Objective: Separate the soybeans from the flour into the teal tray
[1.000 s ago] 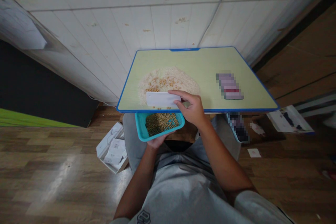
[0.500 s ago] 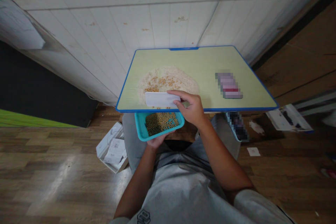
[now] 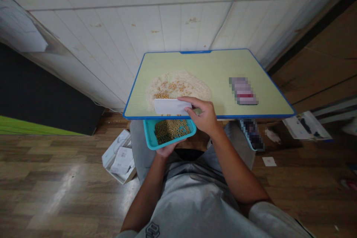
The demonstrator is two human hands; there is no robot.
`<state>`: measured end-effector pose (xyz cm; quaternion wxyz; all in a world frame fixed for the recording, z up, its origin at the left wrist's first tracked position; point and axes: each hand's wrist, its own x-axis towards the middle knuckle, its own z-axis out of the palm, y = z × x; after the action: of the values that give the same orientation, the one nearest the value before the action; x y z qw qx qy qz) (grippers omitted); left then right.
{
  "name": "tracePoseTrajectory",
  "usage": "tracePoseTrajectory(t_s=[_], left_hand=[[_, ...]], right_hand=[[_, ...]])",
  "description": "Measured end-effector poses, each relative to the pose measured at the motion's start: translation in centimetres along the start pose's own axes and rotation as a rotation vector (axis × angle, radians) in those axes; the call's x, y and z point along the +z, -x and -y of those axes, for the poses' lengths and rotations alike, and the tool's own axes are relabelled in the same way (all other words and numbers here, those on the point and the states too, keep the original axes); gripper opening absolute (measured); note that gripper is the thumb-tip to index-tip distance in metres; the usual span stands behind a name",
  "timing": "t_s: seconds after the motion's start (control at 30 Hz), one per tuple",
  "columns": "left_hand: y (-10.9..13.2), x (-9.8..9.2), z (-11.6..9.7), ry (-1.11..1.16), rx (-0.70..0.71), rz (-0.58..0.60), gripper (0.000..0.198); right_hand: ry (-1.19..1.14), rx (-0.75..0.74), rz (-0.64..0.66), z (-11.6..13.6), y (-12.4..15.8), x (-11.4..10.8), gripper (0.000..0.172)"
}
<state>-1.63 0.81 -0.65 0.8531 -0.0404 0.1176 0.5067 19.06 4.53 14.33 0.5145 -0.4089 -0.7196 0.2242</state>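
Note:
My right hand [image 3: 203,113] grips one end of a flat white scraper-like plate [image 3: 170,106], held on edge near the front of the small yellow-green table [image 3: 217,63]. Behind the plate lie tan soybeans [image 3: 161,96], mixed with a spread of pale, rice-like grains [image 3: 199,85]. A few beans rest between the plate and the table's blue rim. Just below that rim, my left hand [image 3: 167,150] holds a turquoise plastic basket [image 3: 150,137] from underneath, its fingers mostly hidden. Many beans [image 3: 174,129] fill the basket's bottom, darker on the left side.
A pixelated pinkish, phone-shaped object [image 3: 243,91] lies on the table's right side. An open white box with papers [image 3: 121,158] sits on the wooden floor at left. Another pixelated object [image 3: 252,134] is beside my right leg, with a white tray [image 3: 308,126] farther right.
The white plate has shifted very slightly toward the table's front edge. My left hand and the basket stay almost in place.

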Motion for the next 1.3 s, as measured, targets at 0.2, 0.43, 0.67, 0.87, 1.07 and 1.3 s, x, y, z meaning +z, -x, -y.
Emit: tracePoseTrajectory(t_s=[0.2, 0.43, 0.67, 0.87, 1.07, 1.3], left_hand=[[0.04, 0.16, 0.02, 0.012, -0.007, 0.020, 0.065], [0.02, -0.16, -0.03, 0.013, 0.001, 0.025, 0.061], [0.05, 0.23, 0.09, 0.039, -0.007, 0.025, 0.062], [0.06, 0.48, 0.05, 0.050, -0.029, 0.009, 0.065], [0.04, 0.27, -0.04, 0.043, -0.027, 0.019, 0.066], [0.00, 0.24, -0.06, 0.036, -0.023, 0.003, 0.066]], right_hand=[[-0.012, -0.033, -0.003, 0.04, -0.03, 0.01, 0.042], [-0.007, -0.032, 0.009, 0.19, 0.05, -0.06, 0.043], [-0.026, -0.045, 0.009, 0.30, 0.08, -0.10, 0.040], [-0.007, -0.035, 0.008, 0.35, 0.15, -0.13, 0.040], [-0.005, -0.047, 0.018, 0.56, 0.11, -0.22, 0.039], [0.012, -0.029, 0.021, 0.43, 0.23, -0.22, 0.039]])
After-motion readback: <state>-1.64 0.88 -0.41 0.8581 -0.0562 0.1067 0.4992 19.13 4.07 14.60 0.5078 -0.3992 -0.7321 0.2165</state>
